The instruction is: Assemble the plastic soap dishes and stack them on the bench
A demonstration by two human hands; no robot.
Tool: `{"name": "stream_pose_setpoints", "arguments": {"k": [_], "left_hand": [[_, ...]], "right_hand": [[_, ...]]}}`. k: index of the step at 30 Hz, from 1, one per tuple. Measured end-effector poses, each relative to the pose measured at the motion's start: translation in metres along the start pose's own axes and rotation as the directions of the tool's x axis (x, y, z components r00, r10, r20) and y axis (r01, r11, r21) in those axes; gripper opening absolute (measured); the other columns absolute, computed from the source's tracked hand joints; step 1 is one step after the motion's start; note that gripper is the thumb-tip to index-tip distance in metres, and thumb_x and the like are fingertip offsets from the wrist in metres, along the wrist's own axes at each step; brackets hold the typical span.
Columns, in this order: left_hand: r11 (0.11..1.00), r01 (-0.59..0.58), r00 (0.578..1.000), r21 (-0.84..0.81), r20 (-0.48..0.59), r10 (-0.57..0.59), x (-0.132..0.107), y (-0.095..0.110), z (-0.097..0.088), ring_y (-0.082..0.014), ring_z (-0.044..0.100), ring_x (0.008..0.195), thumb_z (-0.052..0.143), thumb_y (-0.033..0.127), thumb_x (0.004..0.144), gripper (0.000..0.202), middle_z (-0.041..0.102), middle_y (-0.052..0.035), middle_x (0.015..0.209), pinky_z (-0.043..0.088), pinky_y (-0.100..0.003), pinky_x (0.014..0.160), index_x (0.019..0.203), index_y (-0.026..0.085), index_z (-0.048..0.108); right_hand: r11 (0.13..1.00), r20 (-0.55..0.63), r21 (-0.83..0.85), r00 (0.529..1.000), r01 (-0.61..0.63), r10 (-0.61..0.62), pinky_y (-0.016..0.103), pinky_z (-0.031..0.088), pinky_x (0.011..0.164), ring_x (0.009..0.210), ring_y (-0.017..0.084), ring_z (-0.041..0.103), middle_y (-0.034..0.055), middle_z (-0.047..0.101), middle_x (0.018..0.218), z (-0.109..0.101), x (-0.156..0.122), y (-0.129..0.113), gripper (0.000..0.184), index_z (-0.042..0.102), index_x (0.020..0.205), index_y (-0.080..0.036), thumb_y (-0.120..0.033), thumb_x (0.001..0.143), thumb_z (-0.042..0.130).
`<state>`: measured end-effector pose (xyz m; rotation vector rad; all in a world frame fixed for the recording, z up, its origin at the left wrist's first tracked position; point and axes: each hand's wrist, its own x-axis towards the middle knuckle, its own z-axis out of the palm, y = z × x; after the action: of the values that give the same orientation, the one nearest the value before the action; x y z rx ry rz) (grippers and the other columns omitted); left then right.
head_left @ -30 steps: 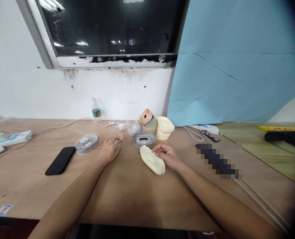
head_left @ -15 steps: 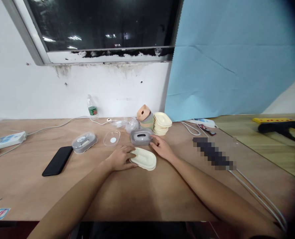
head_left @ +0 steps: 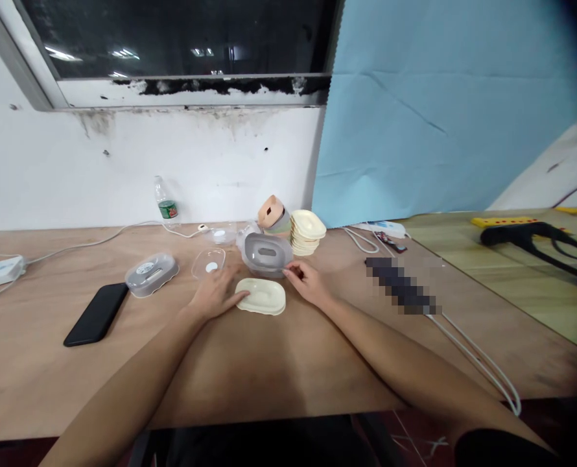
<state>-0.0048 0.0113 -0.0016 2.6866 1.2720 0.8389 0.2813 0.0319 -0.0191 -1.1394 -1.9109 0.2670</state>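
- Grey plastic oval tray [head_left: 266,253] now tilted, hollow side showing, not lying flat as in earlier view; L hand moved off cream plastic oval tray [head_left: 260,296], which lies flat on wooden table [head_left: 40,383], just in front of grey one
- R hand [head_left: 308,282]: fingers narrowly pinched, tips at grey tray's near rim; can't tell if gripping
- L hand [head_left: 215,293]: open, fingers extended, tips just beside cream tray's L edge, holding nothing
- Clear plastic oval lid w/ white dot [head_left: 209,263] just L of grey tray
- Behind: stack of cream trays [head_left: 308,232] beside peach-topped stack of nested trays [head_left: 273,217]
- Further L: clear box w/ grey lid [head_left: 151,274], black smartphone [head_left: 96,314], water bottle w/ green label [head_left: 166,201] by wall
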Motion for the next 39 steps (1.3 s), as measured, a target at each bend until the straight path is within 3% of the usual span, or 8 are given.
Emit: {"name": "stream_pose_setpoints", "arguments": {"k": [3, 5, 10, 16, 23, 28, 33, 39], "left_hand": [[0.999, 0.036, 0.984, 0.016, -0.177, -0.033, -0.002, -0.002, 0.0, -0.0259, 0.054, 0.113, 0.055, 0.042, 0.086, 0.073, 0.044, -0.0175, 0.138, 0.043, -0.042, 0.097, 0.144, 0.017, 0.02], [0.998, -0.011, 0.984, 0.056, -0.176, 0.021, -0.002, -0.004, -0.002, -0.0275, 0.048, 0.122, 0.055, 0.037, 0.086, 0.065, 0.039, -0.0165, 0.142, 0.041, -0.043, 0.1, 0.142, 0.019, 0.028], [0.992, -0.111, 0.974, 0.065, -0.193, 0.122, -0.004, -0.011, -0.003, -0.0246, 0.057, 0.112, 0.052, 0.03, 0.087, 0.042, 0.059, -0.011, 0.124, 0.045, -0.041, 0.094, 0.128, 0.022, 0.047], [0.982, 0.102, 0.971, -0.159, -0.197, -0.133, -0.006, 0.001, 0.003, -0.0202, 0.064, 0.088, 0.054, 0.036, 0.087, 0.05, 0.066, -0.0099, 0.109, 0.051, -0.033, 0.08, 0.132, 0.018, 0.043], [0.943, 0.248, 0.967, -0.221, -0.008, -0.256, -0.002, 0.02, -0.001, -0.0164, 0.062, 0.069, 0.044, 0.049, 0.091, 0.048, 0.069, -0.0045, 0.088, 0.048, -0.027, 0.066, 0.128, 0.019, 0.05], [0.967, 0.224, 0.971, -0.122, 0.111, -0.211, 0.003, 0.013, 0.002, -0.0192, 0.062, 0.087, 0.037, 0.049, 0.093, 0.042, 0.066, -0.0071, 0.103, 0.047, -0.031, 0.079, 0.106, 0.02, 0.065], [0.983, 0.153, 0.971, -0.104, 0.201, -0.13, 0.003, 0.008, 0.003, -0.0186, 0.06, 0.087, 0.032, 0.048, 0.095, 0.046, 0.064, -0.0073, 0.093, 0.045, -0.031, 0.082, 0.086, 0.018, 0.066], [0.982, 0.091, 0.977, -0.165, 0.207, -0.056, 0.001, 0.015, -0.004, -0.0229, 0.059, 0.095, 0.039, 0.054, 0.091, 0.046, 0.065, -0.009, 0.102, 0.044, -0.034, 0.085, 0.107, 0.018, 0.062]], "right_hand": [[0.994, 0.081, -0.013, 0.991, 0.108, -0.107, 0.029, 0.046, 0.066, 0.065, 0.016, 0.056, 0.0044, 0.063, 0.074, 0.001, -0.006, -0.008, 0.025, 0.065, 0.091, -0.022, -0.043, 0.088, 0.052], [0.986, 0.132, -0.009, 0.978, 0.167, -0.164, 0.028, 0.046, 0.065, 0.064, 0.015, 0.056, 0.0043, 0.063, 0.074, 0.004, -0.009, -0.011, 0.025, 0.065, 0.091, -0.022, -0.044, 0.088, 0.051], [0.944, 0.008, 0.013, 0.944, 0.329, -0.329, 0.025, 0.046, 0.06, 0.055, 0.011, 0.053, 0.001, 0.062, 0.07, 0.008, -0.01, -0.013, 0.029, 0.062, 0.1, -0.022, -0.045, 0.083, 0.061], [0.918, -0.049, -0.006, 0.917, 0.396, -0.396, 0.025, 0.047, 0.059, 0.057, 0.012, 0.056, 0.0021, 0.065, 0.075, 0.002, -0.009, -0.016, 0.038, 0.059, 0.109, -0.022, -0.045, 0.08, 0.064], [0.987, -0.009, 0.032, 0.987, 0.16, -0.16, 0.025, 0.045, 0.06, 0.057, 0.012, 0.055, 0.0004, 0.063, 0.069, 0.001, -0.01, -0.018, 0.031, 0.061, 0.113, -0.02, -0.037, 0.09, 0.049], [0.998, 0.224, 0.037, 0.974, -0.044, 0.035, 0.025, 0.043, 0.061, 0.067, 0.015, 0.06, 0.0015, 0.067, 0.075, 0.005, -0.002, -0.014, 0.028, 0.067, 0.09, -0.019, -0.036, 0.092, 0.044], [0.995, 0.357, 0.061, 0.933, -0.076, 0.049, 0.026, 0.043, 0.064, 0.072, 0.017, 0.061, 0.0021, 0.069, 0.079, 0.007, 0.002, -0.011, 0.028, 0.067, 0.088, -0.019, -0.035, 0.091, 0.044], [0.992, 0.38, 0.103, 0.924, -0.077, 0.032, 0.03, 0.046, 0.073, 0.084, 0.02, 0.063, 0.0059, 0.071, 0.094, 0.002, 0.0, -0.008, 0.031, 0.066, 0.101, -0.019, -0.036, 0.092, 0.042]]}}
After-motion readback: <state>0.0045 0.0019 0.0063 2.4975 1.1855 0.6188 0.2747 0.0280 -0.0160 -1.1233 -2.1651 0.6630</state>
